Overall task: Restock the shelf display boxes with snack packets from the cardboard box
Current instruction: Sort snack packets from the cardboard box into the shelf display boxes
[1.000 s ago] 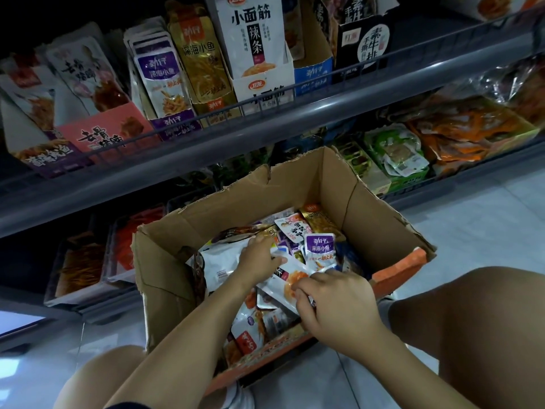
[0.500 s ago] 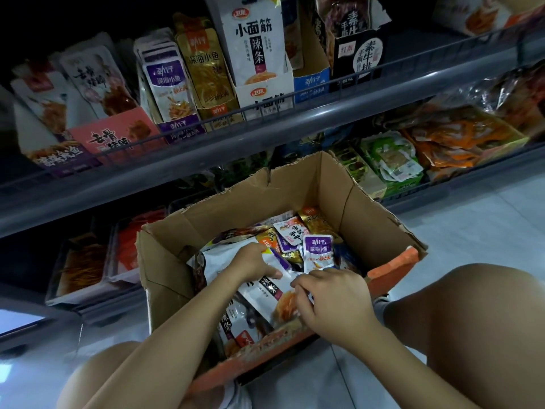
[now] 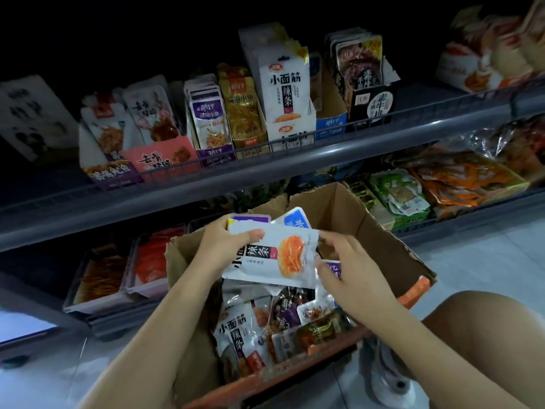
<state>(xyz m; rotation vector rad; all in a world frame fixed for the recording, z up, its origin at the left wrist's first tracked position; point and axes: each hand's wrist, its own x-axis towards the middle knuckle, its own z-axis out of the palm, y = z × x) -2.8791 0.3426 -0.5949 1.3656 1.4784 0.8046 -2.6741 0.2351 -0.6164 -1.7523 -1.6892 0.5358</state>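
An open cardboard box sits on the floor between my knees, holding several loose snack packets. My left hand grips a stack of packets above the box: a white packet with an orange picture in front, a purple one and a blue one behind. My right hand touches the white packet's right edge, with a small purple packet under its fingers. On the shelf above stand display boxes: a white one, a purple one and a pink one.
The grey shelf rail runs across above the box. A lower shelf holds trays of orange snacks on the left and green and orange bags on the right. My right knee is beside the box on pale floor tiles.
Both hands have risen out of the box. My left hand has lifted a stack of packets, the white one in front. The view has tilted up toward the shelf.
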